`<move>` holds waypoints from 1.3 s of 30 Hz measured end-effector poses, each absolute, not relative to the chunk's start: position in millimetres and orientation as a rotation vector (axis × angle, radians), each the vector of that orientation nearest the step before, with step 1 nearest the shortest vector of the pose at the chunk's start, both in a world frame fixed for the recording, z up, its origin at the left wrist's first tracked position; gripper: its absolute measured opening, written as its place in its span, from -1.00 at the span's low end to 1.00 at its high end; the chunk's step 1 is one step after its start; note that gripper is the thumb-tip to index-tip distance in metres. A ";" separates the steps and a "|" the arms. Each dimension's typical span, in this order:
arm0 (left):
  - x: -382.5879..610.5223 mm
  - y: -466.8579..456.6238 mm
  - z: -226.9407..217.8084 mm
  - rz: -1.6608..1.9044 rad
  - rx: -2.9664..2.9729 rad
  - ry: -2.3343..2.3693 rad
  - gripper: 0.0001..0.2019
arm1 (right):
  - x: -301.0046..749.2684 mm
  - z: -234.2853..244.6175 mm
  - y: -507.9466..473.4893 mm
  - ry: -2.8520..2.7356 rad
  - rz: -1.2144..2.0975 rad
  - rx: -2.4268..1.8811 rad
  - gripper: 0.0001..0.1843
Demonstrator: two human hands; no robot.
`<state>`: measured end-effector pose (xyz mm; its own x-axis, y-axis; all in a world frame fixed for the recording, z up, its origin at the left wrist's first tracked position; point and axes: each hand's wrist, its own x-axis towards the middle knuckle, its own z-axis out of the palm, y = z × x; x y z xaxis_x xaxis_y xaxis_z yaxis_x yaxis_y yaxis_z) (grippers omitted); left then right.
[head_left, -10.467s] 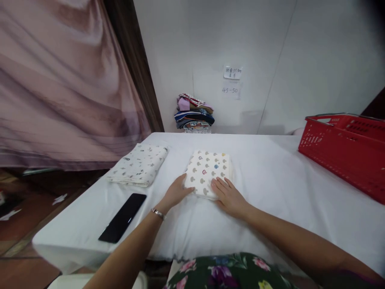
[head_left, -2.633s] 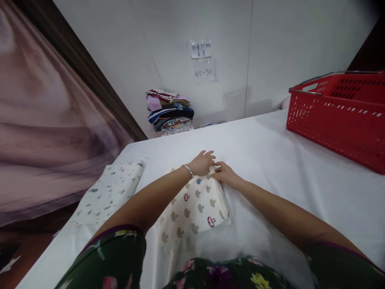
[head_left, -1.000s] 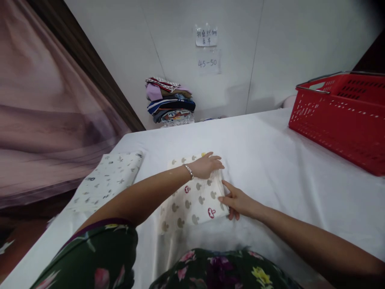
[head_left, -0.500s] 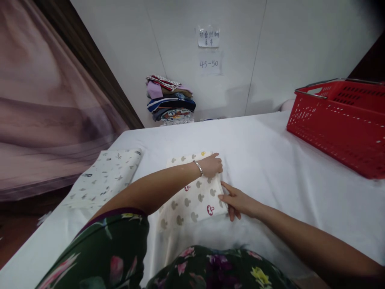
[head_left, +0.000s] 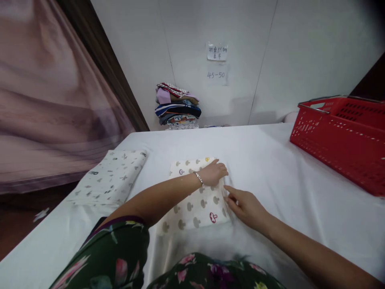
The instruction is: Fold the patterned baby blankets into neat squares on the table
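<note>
A folded white cloth with grey, red and yellow mushroom prints [head_left: 188, 208] lies flat in front of me, its layered edge on the right side. My left hand [head_left: 213, 173], a silver bracelet at its wrist, reaches across the cloth and grips the upper part of that edge, fingers curled over it. Lower down, my right hand [head_left: 246, 205] pinches the same edge between thumb and fingers. The left forearm covers part of the print.
Another folded white cloth with small dark prints [head_left: 110, 176] rests at the left of the white-covered table [head_left: 258, 160]. A red basket [head_left: 337, 144] stands at the right. Folded fabrics are stacked [head_left: 177, 108] by the wall, below paper signs [head_left: 217, 64]. A pink curtain [head_left: 60, 100] hangs at left.
The camera view has tilted up slightly and shifted left. My right hand's fingers have drawn together at the cloth's edge, while my left hand stays near the upper right corner.
</note>
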<state>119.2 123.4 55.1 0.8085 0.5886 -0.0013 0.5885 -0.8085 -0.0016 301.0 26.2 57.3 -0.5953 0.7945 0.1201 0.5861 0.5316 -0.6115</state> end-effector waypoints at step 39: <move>48.5 -25.6 34.2 -0.683 -2.343 -2.140 -0.62 | 233.7 -1.3 149.9 -2.208 0.881 -1.419 -0.33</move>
<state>48.5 -25.6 34.2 0.0448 0.9712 0.2340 0.9273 -0.1275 0.3519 233.7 149.9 -1.3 -0.4238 0.9054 -0.0243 0.6735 0.2971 -0.6769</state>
